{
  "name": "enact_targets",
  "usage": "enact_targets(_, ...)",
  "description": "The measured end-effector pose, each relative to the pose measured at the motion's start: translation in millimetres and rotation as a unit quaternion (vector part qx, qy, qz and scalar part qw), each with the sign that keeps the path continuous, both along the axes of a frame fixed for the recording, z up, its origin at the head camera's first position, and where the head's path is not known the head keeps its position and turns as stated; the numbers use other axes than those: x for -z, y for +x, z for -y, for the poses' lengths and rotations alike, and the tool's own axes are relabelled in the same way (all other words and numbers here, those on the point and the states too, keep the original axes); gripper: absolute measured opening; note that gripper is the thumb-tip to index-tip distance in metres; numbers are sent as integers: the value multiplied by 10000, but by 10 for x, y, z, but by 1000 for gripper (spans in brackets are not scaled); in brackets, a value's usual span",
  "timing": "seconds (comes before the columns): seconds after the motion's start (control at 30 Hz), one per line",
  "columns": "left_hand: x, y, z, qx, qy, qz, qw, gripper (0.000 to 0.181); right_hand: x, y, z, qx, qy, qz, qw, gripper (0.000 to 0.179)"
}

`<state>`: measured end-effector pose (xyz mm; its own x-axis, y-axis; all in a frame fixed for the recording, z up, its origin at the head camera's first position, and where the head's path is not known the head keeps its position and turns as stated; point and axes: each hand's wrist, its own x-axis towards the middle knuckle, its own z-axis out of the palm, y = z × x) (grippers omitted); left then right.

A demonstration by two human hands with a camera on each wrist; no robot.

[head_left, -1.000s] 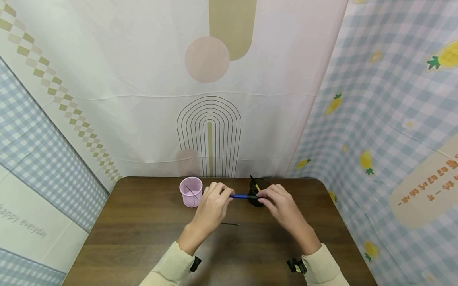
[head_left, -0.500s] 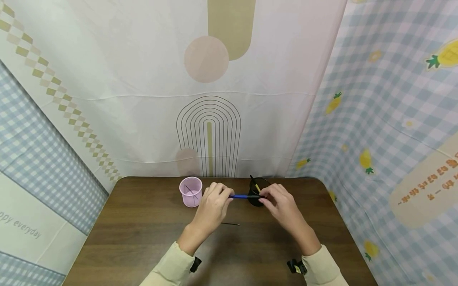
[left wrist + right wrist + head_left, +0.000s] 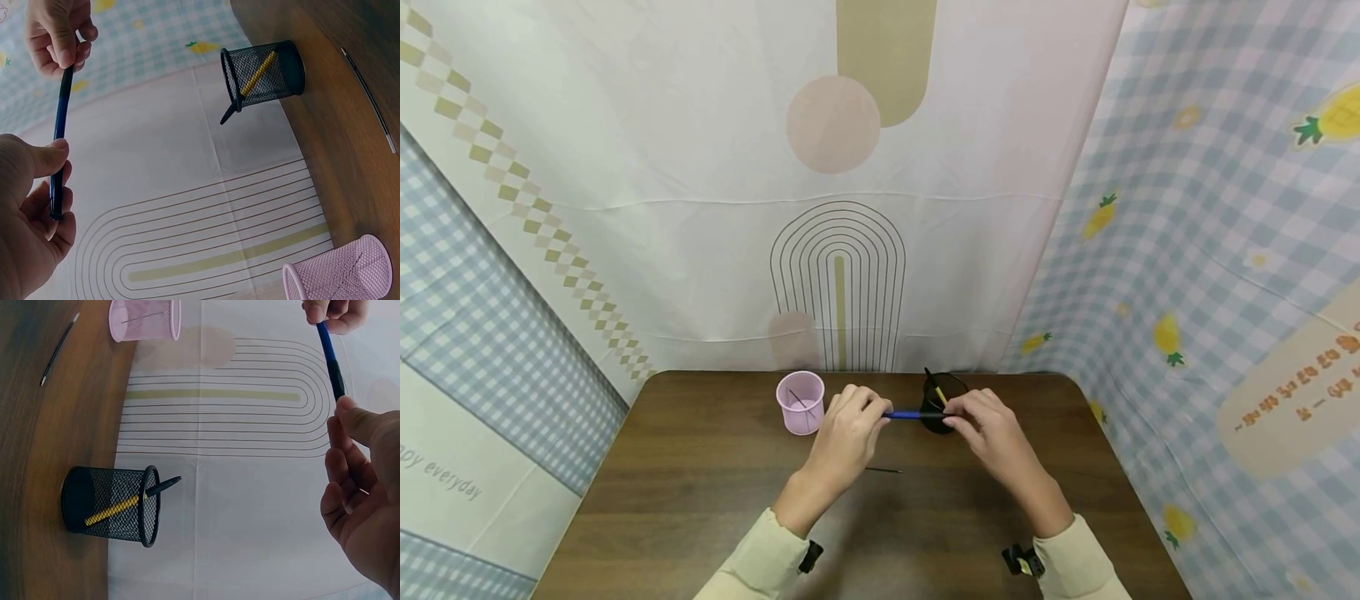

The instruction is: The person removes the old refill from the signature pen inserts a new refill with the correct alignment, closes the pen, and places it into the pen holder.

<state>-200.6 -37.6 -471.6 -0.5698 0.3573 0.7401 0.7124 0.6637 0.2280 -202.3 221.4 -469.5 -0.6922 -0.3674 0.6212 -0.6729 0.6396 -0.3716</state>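
Note:
A blue pen with a black end is held level above the table between both hands. My left hand pinches its blue end between thumb and fingers, as the left wrist view also shows. At the black end, the thumb and fingertips of my right hand grip the pen. Behind the right hand stands a black mesh pen holder with a yellow and black pen leaning in it. A thin dark pen refill lies on the table below the hands.
A pink mesh pen holder stands left of my left hand, with a thin dark stick inside. The brown wooden table ends at a patterned cloth backdrop.
My right hand's fingertips have shifted slightly rightward along the pen's black end. The left hand stays almost where it was, and both holders are unmoved.

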Motion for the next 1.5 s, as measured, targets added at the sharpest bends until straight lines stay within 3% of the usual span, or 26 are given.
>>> enact_targets(0.37,35,-14,-34,-45,106,-196,9997,16,8,7,28,2,247,183,9995,30)
enact_targets(0.77,26,-24,-67,-59,13,-57,10000,17,-13,-51,91,-126,853,-640,9942,24)
enact_targets(1.0,9,-22,-85,-64,-38,-47,10000,19,-35,-74,99,-113,1333,-1043,9855,27)
enact_targets(1.5,25,-48,-125,-93,-192,-99,9997,16,-110,-94,120,-175,1295,-1001,9864,24)
